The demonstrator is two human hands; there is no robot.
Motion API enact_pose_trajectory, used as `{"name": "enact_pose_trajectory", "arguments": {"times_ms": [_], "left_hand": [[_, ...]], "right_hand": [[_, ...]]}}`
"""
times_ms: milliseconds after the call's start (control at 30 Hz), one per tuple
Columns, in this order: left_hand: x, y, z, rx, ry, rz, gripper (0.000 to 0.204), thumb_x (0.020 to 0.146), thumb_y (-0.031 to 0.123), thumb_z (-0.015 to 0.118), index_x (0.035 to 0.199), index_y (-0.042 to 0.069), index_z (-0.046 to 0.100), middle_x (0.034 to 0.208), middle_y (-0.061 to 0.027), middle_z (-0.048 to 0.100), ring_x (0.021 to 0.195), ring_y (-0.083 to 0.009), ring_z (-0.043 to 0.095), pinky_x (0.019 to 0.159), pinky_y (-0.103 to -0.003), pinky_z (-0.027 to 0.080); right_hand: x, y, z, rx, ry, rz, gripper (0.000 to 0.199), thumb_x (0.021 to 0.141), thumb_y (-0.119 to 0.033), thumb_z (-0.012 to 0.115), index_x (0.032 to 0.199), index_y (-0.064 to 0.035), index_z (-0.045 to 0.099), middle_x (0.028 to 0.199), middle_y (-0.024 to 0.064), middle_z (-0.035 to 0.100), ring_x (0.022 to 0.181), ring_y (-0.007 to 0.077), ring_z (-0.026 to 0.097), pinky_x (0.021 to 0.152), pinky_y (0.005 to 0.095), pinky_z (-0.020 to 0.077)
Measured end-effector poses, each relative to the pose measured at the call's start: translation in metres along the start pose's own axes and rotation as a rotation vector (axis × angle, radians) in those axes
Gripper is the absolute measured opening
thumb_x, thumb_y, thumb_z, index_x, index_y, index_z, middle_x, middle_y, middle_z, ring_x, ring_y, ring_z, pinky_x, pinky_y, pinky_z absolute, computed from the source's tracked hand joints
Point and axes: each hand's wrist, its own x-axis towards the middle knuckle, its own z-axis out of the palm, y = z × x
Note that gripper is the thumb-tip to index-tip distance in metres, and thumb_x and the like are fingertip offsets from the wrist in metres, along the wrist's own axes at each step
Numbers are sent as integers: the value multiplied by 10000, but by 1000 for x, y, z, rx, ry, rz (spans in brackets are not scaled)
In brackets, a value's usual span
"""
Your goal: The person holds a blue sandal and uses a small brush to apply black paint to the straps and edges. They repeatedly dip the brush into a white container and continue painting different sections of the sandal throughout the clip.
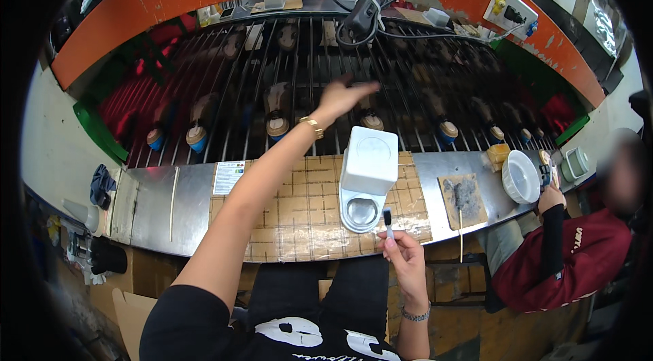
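Observation:
My left hand (pixel 343 97), with a gold watch at its wrist, reaches out over the dark roller conveyor (pixel 320 136). Its fingers are stretched to the right and I see nothing in them. Just beyond and below the fingertips lies a shoe (pixel 371 121) with a pale front end, partly behind the white dispenser. Close to the table's front edge, my right hand (pixel 406 259) pinches the grey handle of a small brush (pixel 388 218), its black bristles pointing up. The white dispenser (pixel 371 163), a boxy container with a round cup at its base, stands just beyond the brush.
More shoes, one of them (pixel 277 123) left of my hand, lie along the conveyor. A cable with a black adapter (pixel 362 17) hangs over it. Right are a stick on a stained board (pixel 464 201) and a white bowl (pixel 520 177). A co-worker in a maroon top (pixel 578 259) sits there.

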Motion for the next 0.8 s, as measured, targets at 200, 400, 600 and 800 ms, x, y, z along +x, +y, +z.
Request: {"name": "enact_pose_trajectory", "arguments": {"times_ms": [200,400,600,800], "left_hand": [[56,-65,102,708,-227,28,1620,533,651,885,1573,-61,-133,1606,-422,20,1518,-445,225,1241,-452,226],[72,-70,76,-121,-429,-315,124,752,233,794,812,126,808,996,-87,729,874,-178,665,742,-344,567],[-5,-6,-82,-709,-272,-406,236,957,294,600,1081,98,647,1180,-149,620,1132,-296,638,874,-448,614],[-171,2,-112,-1456,-451,-329,690,1021,497,498,1446,-43,436,1390,-240,556,1252,-352,581,1131,-616,368]], "right_hand": [[-3,-2,12,-7,34,-19,173,1007,-92,654,1124,31,686,970,-6,685,879,32,586,812,200,472],[-18,-8,-1,-64,164,-4,166,995,-89,669,1108,30,698,957,4,694,862,47,606,809,207,487],[-27,-13,-15,-140,232,-112,227,1027,-168,622,1138,18,688,863,4,649,748,50,512,681,209,399],[1,-12,-13,-257,237,-215,247,1036,-169,609,1140,33,705,861,10,631,738,68,489,686,231,396]]}}
